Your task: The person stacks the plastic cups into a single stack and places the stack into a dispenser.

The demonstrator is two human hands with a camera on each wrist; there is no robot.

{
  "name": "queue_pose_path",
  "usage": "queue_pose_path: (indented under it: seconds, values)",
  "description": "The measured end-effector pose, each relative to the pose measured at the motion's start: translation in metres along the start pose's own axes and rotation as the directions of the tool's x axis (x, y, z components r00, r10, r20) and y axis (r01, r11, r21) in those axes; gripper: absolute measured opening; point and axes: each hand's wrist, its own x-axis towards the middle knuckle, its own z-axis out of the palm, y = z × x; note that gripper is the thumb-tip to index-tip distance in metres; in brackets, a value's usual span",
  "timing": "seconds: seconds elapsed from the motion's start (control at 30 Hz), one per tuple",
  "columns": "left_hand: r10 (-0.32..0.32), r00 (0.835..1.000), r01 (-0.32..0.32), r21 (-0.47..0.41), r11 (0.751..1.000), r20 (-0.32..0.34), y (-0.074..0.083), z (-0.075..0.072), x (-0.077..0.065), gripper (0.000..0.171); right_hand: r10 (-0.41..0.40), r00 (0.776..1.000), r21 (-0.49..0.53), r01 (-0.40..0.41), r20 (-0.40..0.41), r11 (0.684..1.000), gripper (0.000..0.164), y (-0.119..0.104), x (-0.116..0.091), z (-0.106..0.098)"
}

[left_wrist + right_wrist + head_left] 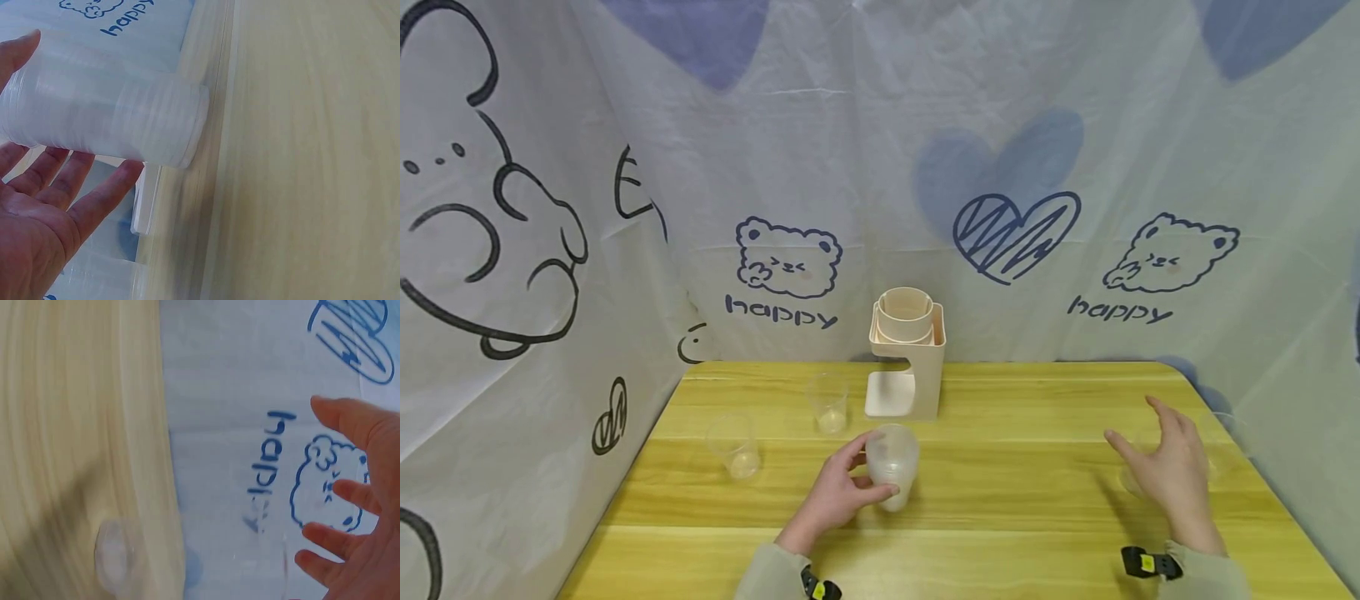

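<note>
My left hand (838,492) holds a stack of clear plastic cups (893,462) near the middle of the table, thumb on one side and fingers on the other. In the left wrist view the nested rims of the stack (125,112) show between thumb and fingers. My right hand (1172,467) is raised over the table's right side, thumb and fingers spread, nothing in its grasp. Close beside it stands clear plastic (1221,450), at least one cup, partly hidden by the hand. A cup's round base (114,559) shows in the right wrist view.
A cream cup holder stand (928,375) with a round cup-like top stands at the back middle of the wooden table (1015,500). Two clear cups, one nearer (735,446) and one farther back (830,404), stand left of it. A printed cloth (880,167) hangs behind.
</note>
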Motion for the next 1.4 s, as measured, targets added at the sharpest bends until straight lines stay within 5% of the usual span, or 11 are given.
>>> queue_pose_path:
  seconds: [0.43,0.77,1.0,1.4]
  values:
    - [0.009,1.0,-0.009,-0.001,1.0,0.002,0.0,0.001,0.0,0.074,0.127,0.98,-0.077,-0.117,0.15,0.99,0.079,0.023,0.004,-0.002]
    - [0.013,1.0,-0.013,0.017,1.0,-0.001,-0.001,0.001,0.001,0.075,0.125,0.968,-0.05,-0.117,0.219,0.992,0.071,0.027,0.004,-0.004]
    - [0.026,0.999,-0.026,0.031,0.999,-0.021,0.001,0.005,0.0,0.075,0.153,0.974,0.041,-0.162,0.17,0.986,0.073,0.023,0.0,-0.003]
    - [0.033,0.999,-0.034,0.042,0.999,0.015,0.001,0.012,0.004,0.076,0.018,0.983,0.248,-0.064,0.185,0.967,0.084,-0.002,-0.006,0.006]
